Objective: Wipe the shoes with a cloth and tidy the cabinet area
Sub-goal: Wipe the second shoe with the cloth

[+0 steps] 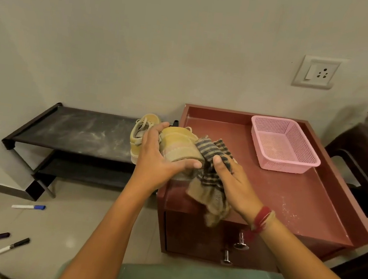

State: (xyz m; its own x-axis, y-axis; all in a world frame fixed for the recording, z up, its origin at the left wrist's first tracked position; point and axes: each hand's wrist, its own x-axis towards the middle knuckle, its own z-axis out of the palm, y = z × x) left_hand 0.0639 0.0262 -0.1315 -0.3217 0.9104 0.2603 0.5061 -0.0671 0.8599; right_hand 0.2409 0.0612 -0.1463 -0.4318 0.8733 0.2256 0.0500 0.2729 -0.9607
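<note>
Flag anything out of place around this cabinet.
Three markers lie scattered on the floor left of the cabinet. The black shoe rack is smeared with whitish dust, and white specks dot the cabinet top.

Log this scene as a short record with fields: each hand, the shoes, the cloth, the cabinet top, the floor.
left hand: grips tan shoe above the cabinet's left edge
right hand: holds striped cloth against that shoe
second shoe: on black rack, behind the left hand
cabinet: pink basket stands at the back right of its top
floor: three markers lying at lower left
</note>
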